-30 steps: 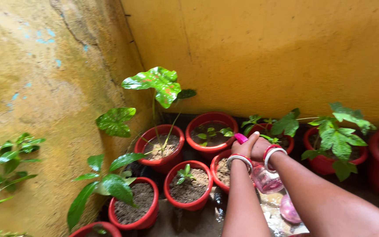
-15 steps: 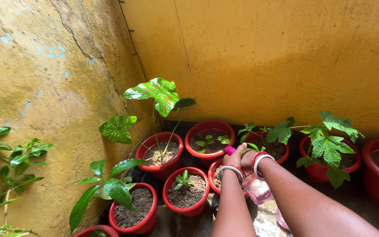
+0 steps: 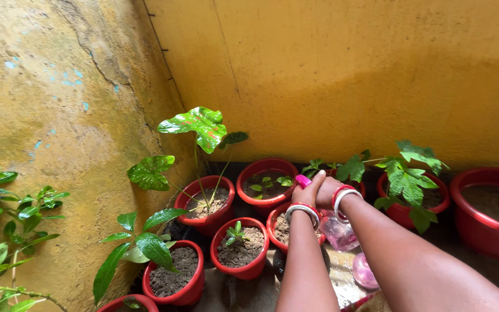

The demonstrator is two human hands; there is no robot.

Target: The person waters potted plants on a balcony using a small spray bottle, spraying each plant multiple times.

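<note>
Both my hands meet over the red pots in the corner. My left hand (image 3: pixel 311 192) wraps the pink top (image 3: pixel 302 180) of a clear pink spray bottle (image 3: pixel 338 230). My right hand (image 3: pixel 328 193) grips the same bottle from the right side. Each wrist wears red and white bangles. The bottle hangs above a small red pot of soil (image 3: pixel 279 226), mostly hidden by my arms. Just ahead sits a red pot with small seedlings (image 3: pixel 267 181).
Several red pots stand along yellow walls: one with a tall broad-leaf plant (image 3: pixel 205 202), one with a tiny sprout (image 3: pixel 239 248), one at front left (image 3: pixel 174 276), a leafy one (image 3: pixel 412 199), a large one at right (image 3: pixel 488 209). A second pink bottle (image 3: pixel 365 270) lies below.
The view has shifted slightly; my hands and the bottle have moved a little left and forward over the pots, still holding the bottle.
</note>
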